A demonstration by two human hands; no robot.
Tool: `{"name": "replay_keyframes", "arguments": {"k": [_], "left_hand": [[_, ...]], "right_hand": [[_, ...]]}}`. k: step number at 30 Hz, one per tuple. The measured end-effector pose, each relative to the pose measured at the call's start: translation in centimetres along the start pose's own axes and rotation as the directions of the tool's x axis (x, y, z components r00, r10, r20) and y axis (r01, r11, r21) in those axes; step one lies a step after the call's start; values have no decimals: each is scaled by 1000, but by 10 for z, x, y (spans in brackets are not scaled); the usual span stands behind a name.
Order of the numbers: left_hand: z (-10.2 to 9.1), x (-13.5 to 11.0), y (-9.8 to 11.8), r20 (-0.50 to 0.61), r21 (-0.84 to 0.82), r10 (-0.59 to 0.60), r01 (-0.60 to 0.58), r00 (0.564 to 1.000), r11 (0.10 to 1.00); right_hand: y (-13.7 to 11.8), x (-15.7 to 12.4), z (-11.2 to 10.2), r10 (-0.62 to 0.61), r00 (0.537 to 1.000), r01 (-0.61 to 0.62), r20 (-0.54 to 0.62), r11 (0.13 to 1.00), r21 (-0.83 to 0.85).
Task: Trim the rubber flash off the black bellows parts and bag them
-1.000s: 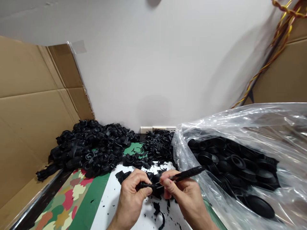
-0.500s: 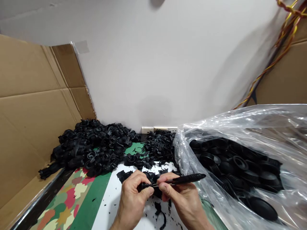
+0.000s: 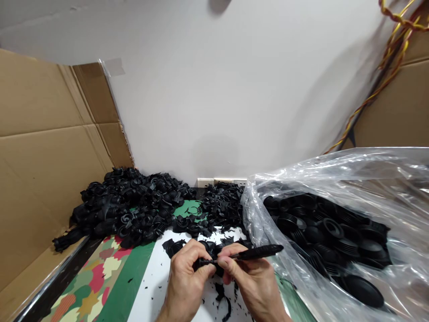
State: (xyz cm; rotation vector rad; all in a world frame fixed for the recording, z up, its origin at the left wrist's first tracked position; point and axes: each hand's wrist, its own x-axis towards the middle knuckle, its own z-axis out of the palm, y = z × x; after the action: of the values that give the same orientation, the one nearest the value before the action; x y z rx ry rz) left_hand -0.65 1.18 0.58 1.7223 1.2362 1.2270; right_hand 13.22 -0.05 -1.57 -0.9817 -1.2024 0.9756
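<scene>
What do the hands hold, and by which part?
Right hand: a black-handled tool, near its thin metal end. Left hand: a small black piece; the gripped part is hidden.

hands (image 3: 187, 275) gripping black tool (image 3: 260, 252) and part (image 3: 197, 263), black heaps (image 3: 134, 199)

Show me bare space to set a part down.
Best room: near camouflage strip between dark edge and green strip; the latter too, bar a scrap. Crowded: heaped black ribbed parts behind them, clear plastic bag at right, littered white sheet under left hand and right hand.
</scene>
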Motion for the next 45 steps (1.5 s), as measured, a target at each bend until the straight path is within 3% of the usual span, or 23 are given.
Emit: {"name": "replay_keyframes", "arguments": {"k": [2, 4, 6, 8, 11, 13, 17, 25, 32, 45], "left_hand": [[1, 0, 1, 21, -13, 7, -7, 1000, 1000], [2, -1, 2, 49, -48, 7, -5, 999, 999], [2, 0, 3, 60, -95, -1, 7, 998, 995], [2, 1, 3, 43, -143, -13, 19, 999, 990], [1, 3, 1, 14, -188, -23, 26, 1000, 982], [1, 4, -1, 4, -192, -24, 25, 1000, 981], [0, 5, -3, -11, -175, -12, 10, 1000, 985], [-1, 4, -7, -25, -153, -48, 43, 999, 987], [-1, 4, -7, -29, -140, -83, 78, 996, 987], [3, 9, -5, -22, -282, -197, 183, 980, 942]], "right_hand": [[-2, 0, 0, -193, 981, 193, 14, 976, -100], [-4, 5, -5, -406, 913, 404, 40, 883, -238], [-4, 12, -13, -504, 863, 475, 16, 801, -363], [-1, 19, -22, -435, 895, 360, -100, 835, -416], [4, 23, -28, -181, 958, 111, -222, 949, -296], [6, 22, -27, -61, 982, 30, -179, 984, -175], [2, 18, -22, 49, 997, -49, -51, 999, 13], [-4, 15, -16, 291, 955, -297, 60, 945, 140], [-8, 9, -5, 339, 918, -347, 207, 938, 3], [1, 11, -3, 367, 903, -389, 224, 919, 63]]}}
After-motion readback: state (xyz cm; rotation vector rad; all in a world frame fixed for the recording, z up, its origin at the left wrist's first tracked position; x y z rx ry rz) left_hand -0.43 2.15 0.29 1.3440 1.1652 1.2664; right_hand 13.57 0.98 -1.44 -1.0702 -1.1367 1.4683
